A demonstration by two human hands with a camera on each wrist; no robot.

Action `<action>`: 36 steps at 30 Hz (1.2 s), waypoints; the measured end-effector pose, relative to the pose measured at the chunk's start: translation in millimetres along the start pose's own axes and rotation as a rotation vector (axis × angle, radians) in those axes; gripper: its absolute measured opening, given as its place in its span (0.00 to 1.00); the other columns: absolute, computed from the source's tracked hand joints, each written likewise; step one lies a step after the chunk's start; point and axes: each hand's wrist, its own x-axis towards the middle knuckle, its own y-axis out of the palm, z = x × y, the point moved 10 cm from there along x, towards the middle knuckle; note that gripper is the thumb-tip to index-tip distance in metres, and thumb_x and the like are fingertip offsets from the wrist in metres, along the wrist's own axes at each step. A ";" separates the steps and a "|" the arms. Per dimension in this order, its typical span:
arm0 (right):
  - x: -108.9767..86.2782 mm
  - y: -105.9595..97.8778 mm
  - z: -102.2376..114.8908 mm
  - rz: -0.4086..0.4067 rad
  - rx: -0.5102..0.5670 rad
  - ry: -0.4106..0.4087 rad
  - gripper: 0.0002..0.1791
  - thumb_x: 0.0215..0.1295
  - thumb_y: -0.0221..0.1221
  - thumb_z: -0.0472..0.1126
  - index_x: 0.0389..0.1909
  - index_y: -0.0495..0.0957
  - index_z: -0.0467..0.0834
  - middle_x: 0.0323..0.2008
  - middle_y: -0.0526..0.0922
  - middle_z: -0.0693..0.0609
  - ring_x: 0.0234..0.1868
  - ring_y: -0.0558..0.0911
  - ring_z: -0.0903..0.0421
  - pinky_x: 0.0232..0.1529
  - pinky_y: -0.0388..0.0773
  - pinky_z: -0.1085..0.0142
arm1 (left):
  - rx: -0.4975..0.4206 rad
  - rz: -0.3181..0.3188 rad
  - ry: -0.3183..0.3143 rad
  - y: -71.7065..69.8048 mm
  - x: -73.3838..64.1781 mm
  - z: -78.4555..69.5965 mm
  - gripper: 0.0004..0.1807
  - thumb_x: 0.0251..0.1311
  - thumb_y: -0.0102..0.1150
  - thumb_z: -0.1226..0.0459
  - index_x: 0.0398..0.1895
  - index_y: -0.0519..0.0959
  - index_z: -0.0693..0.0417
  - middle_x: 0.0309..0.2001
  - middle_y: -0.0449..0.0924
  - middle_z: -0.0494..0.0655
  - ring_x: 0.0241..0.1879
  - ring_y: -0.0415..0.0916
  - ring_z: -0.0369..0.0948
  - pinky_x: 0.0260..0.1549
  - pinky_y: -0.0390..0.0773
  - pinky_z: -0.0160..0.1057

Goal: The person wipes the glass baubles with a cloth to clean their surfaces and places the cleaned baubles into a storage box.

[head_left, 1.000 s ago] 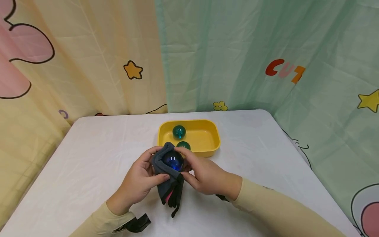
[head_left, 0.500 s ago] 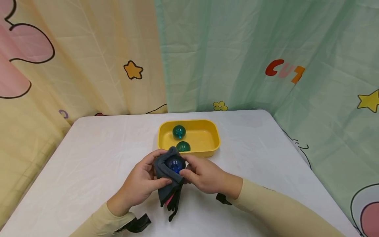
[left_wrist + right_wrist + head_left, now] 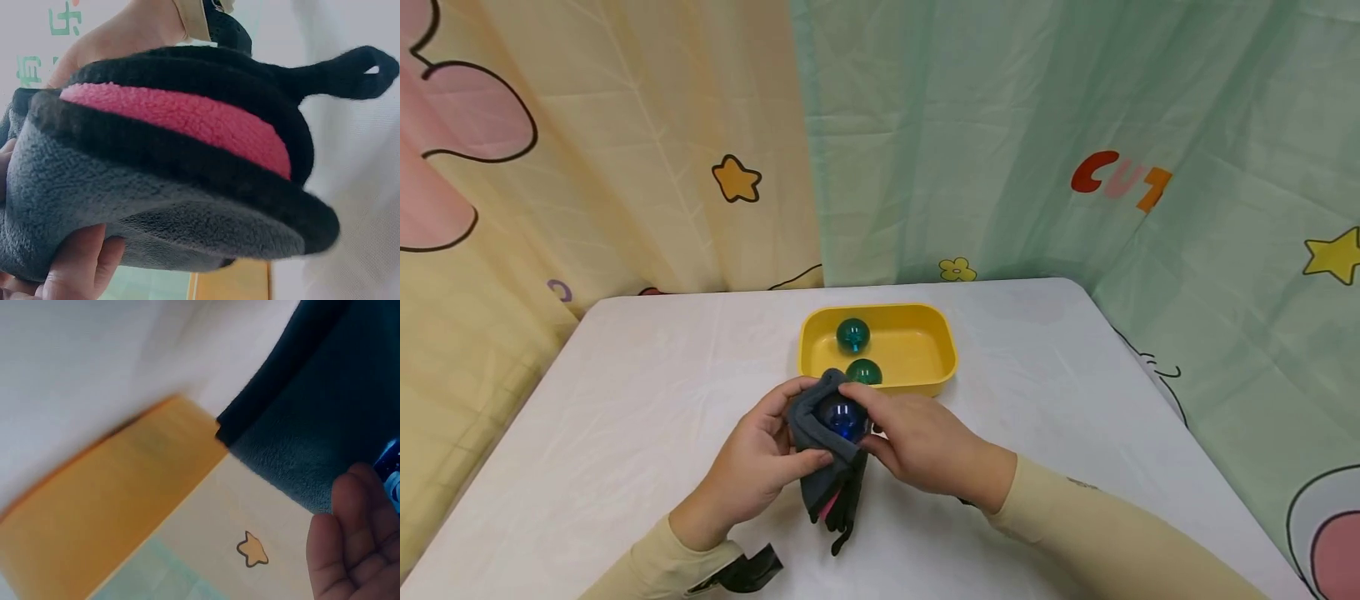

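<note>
In the head view, a shiny blue ball (image 3: 844, 419) sits in a folded grey cloth (image 3: 822, 487) with black edging, just in front of the yellow tray. My left hand (image 3: 741, 467) grips the cloth from the left, fingers behind and thumb in front. From the right, my right hand (image 3: 925, 442) holds the ball, index finger at its top and thumb at its lower edge. The left wrist view shows the cloth's pink inner layer (image 3: 187, 119) and a black hanging loop (image 3: 350, 74). Only a sliver of the ball (image 3: 392, 478) appears in the right wrist view, beside the fingers.
Behind the hands stands the yellow tray (image 3: 946, 385) holding two green balls, one at the back (image 3: 853, 335) and one near the front wall (image 3: 864, 372). A white cloth (image 3: 647, 400) covers the table. Patterned curtains (image 3: 955, 150) hang behind it.
My right hand's thumb and index finger have shifted around the ball, spreading to its lower edge and top. The cloth and ball have moved slightly toward me since a second ago. The tray stays put.
</note>
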 end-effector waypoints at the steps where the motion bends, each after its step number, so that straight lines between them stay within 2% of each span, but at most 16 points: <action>1: -0.6 -1.1 0.2 -0.008 -0.015 -0.003 0.38 0.74 0.65 0.43 0.78 0.57 0.42 0.59 0.87 0.49 0.52 0.87 0.56 0.60 0.85 0.62 | -0.001 0.010 -0.001 1.1 -0.1 0.4 0.40 0.61 0.69 0.78 0.74 0.62 0.66 0.68 0.75 0.53 0.58 0.83 0.37 0.54 0.86 0.36; 3: -1.7 1.2 -4.1 0.015 0.037 0.038 0.38 0.75 0.65 0.44 0.78 0.58 0.42 0.52 0.89 0.51 0.44 0.86 0.59 0.52 0.86 0.66 | 0.000 0.023 -0.009 3.0 -0.1 1.5 0.40 0.61 0.69 0.78 0.74 0.63 0.64 0.68 0.75 0.58 0.57 0.84 0.38 0.53 0.87 0.36; 8: -4.7 15.5 -19.5 0.113 0.411 0.227 0.30 0.81 0.57 0.48 0.75 0.63 0.41 0.39 0.86 0.54 0.33 0.78 0.63 0.38 0.82 0.71 | 0.018 0.044 -0.020 7.3 0.2 3.0 0.40 0.60 0.70 0.77 0.74 0.64 0.62 0.66 0.72 0.71 0.54 0.84 0.38 0.50 0.88 0.37; 11: -5.0 18.9 -19.2 0.125 0.525 0.245 0.29 0.83 0.52 0.50 0.77 0.63 0.42 0.51 0.86 0.52 0.44 0.82 0.64 0.51 0.84 0.72 | 0.040 0.038 -0.001 7.0 0.5 1.8 0.40 0.60 0.71 0.78 0.74 0.64 0.63 0.66 0.72 0.72 0.53 0.85 0.38 0.49 0.89 0.37; 15: -4.5 16.4 -11.3 0.109 0.456 0.180 0.37 0.82 0.55 0.43 0.83 0.49 0.44 0.65 0.80 0.48 0.56 0.83 0.62 0.62 0.82 0.68 | 0.044 0.014 0.008 3.0 1.1 1.1 0.42 0.59 0.70 0.79 0.75 0.62 0.65 0.68 0.71 0.72 0.56 0.84 0.37 0.52 0.87 0.36; 18: -5.1 14.2 -7.5 0.086 0.307 0.140 0.44 0.77 0.60 0.37 0.83 0.44 0.43 0.63 0.82 0.46 0.52 0.84 0.59 0.59 0.85 0.65 | 0.033 0.023 -0.001 2.2 2.3 1.4 0.42 0.59 0.70 0.79 0.76 0.61 0.65 0.70 0.69 0.71 0.59 0.83 0.37 0.54 0.87 0.36; 23: -7.3 9.8 -7.8 0.025 0.095 0.129 0.41 0.76 0.63 0.40 0.79 0.49 0.41 0.55 0.87 0.46 0.46 0.87 0.57 0.54 0.87 0.63 | 0.031 0.091 -0.045 7.7 5.4 4.4 0.43 0.60 0.72 0.76 0.77 0.62 0.58 0.72 0.68 0.66 0.60 0.82 0.37 0.55 0.86 0.37; 27: -9.0 6.0 -6.5 -0.016 0.021 0.092 0.38 0.74 0.65 0.41 0.75 0.53 0.40 0.52 0.88 0.46 0.43 0.87 0.56 0.52 0.88 0.63 | 0.049 0.122 -0.081 10.0 7.2 6.8 0.44 0.60 0.72 0.75 0.78 0.62 0.54 0.72 0.69 0.64 0.59 0.82 0.37 0.55 0.86 0.36; 29: -9.4 5.8 -8.4 -0.011 0.033 0.096 0.38 0.74 0.65 0.42 0.75 0.54 0.39 0.50 0.88 0.47 0.42 0.86 0.58 0.51 0.88 0.65 | 0.064 0.124 -0.085 10.1 8.3 7.0 0.43 0.61 0.72 0.74 0.78 0.63 0.53 0.72 0.70 0.64 0.60 0.82 0.37 0.55 0.86 0.36; 32: -9.6 9.2 -16.2 0.035 0.192 0.157 0.37 0.76 0.63 0.43 0.77 0.56 0.39 0.41 0.87 0.51 0.35 0.82 0.61 0.43 0.86 0.69 | 0.081 0.116 -0.075 10.6 9.9 6.2 0.42 0.61 0.71 0.74 0.77 0.64 0.51 0.71 0.73 0.62 0.60 0.82 0.38 0.55 0.86 0.36; 36: -9.6 16.7 -25.9 0.085 0.557 0.266 0.27 0.82 0.55 0.44 0.74 0.63 0.40 0.38 0.86 0.51 0.33 0.81 0.61 0.39 0.84 0.70 | 0.114 0.084 -0.061 10.7 12.3 5.3 0.41 0.61 0.72 0.74 0.76 0.66 0.48 0.68 0.76 0.60 0.58 0.83 0.40 0.54 0.87 0.37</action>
